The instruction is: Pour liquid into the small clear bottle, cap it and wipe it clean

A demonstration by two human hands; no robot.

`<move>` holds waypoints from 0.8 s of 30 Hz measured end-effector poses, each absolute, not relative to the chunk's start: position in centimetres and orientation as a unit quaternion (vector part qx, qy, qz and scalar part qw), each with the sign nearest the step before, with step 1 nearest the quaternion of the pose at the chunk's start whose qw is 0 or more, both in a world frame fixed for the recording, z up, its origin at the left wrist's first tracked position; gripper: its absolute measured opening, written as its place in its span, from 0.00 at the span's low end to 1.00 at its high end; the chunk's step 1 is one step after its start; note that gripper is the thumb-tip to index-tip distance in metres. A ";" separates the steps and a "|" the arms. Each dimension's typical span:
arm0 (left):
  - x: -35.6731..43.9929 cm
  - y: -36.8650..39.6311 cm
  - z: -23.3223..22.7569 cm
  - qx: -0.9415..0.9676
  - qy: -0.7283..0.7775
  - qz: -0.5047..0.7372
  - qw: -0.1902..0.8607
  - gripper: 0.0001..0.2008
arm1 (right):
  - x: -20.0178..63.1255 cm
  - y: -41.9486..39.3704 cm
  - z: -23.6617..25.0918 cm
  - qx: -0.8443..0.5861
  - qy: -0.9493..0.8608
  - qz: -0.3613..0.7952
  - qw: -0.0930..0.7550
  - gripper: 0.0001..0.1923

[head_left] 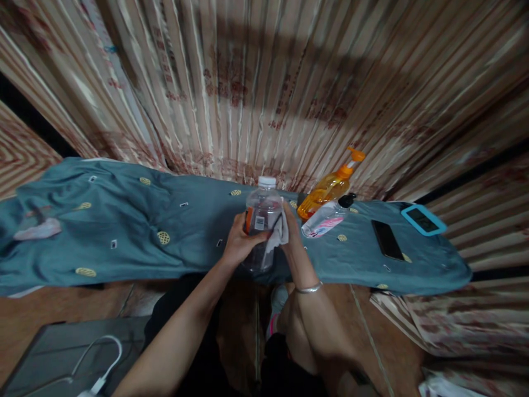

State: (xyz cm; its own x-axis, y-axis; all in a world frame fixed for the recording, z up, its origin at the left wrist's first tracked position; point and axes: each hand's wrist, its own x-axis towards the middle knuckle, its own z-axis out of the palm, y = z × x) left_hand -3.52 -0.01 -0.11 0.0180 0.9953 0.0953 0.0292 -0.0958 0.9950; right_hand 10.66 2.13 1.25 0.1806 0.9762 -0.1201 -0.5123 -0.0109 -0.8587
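A large clear plastic bottle [264, 201] with a white cap stands upright at the near edge of the cloth-covered board, a barcode label on its side. My left hand [243, 240] is wrapped round the bottle's left side, thumb across its front. On the right side, my right hand [290, 229] presses a white wipe [280, 229] against the bottle. Most of the right hand's fingers are hidden behind the wipe and the bottle. Close to my right hand lean an orange pump bottle [326, 193] and a clear bottle with a black top [326, 218].
A black phone [387, 240] and a blue-framed digital clock [424, 220] lie toward the right end of the blue-green cloth [136, 237]. At the left is a pale crumpled packet [39, 228]. Pleated curtains [256, 82] hang behind. A white cable [118, 344] rests on a grey surface at lower left.
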 end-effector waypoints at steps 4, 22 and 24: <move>-2.3 -0.5 -0.2 0.523 0.412 0.485 0.567 0.33 | 12.5 2.3 2.8 -0.401 -0.302 0.547 0.670 0.25; -4.0 1.7 -0.1 0.416 0.474 0.620 0.466 0.34 | 7.8 -0.5 -0.8 -0.491 -0.388 0.497 0.601 0.28; -3.7 1.2 0.3 0.423 0.438 0.594 0.527 0.28 | 8.4 -0.3 0.4 -0.493 -0.381 0.469 0.626 0.27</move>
State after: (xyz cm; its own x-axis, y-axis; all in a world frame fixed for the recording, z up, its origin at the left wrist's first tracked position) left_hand -3.68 1.16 0.34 -0.0877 0.9953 0.0413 -0.2551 -0.0625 0.9649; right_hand 8.40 -0.32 0.45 0.2689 0.9631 0.0153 -0.2117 0.0745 -0.9745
